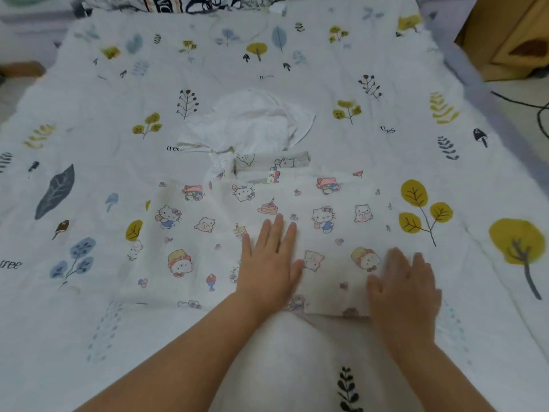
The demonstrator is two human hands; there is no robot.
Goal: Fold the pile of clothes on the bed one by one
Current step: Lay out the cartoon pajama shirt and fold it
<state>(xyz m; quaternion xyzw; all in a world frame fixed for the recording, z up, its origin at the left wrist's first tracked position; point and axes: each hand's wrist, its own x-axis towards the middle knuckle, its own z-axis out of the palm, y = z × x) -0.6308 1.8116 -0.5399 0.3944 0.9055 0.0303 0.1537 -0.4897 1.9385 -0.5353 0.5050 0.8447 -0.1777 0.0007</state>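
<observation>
You have the cartoon-print shirt [237,227] spread flat on the bedsheet [386,69], collar away from you, so its seams lie straight for folding; your left hand [269,263] rests on the shirt's middle, fingers spread, holding nothing; your right hand [405,289] presses its near right edge, likewise flat; the white crumpled garment [252,120] waits just beyond the shirt's collar.

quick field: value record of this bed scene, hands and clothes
surface: bed sheet with leaf print
garment in work: cartoon-print garment, spread flat
left hand: left hand flat on the garment, fingers spread
right hand: right hand flat on the garment's right edge
waiting: crumpled white garment beyond it
folded so far: none visible
</observation>
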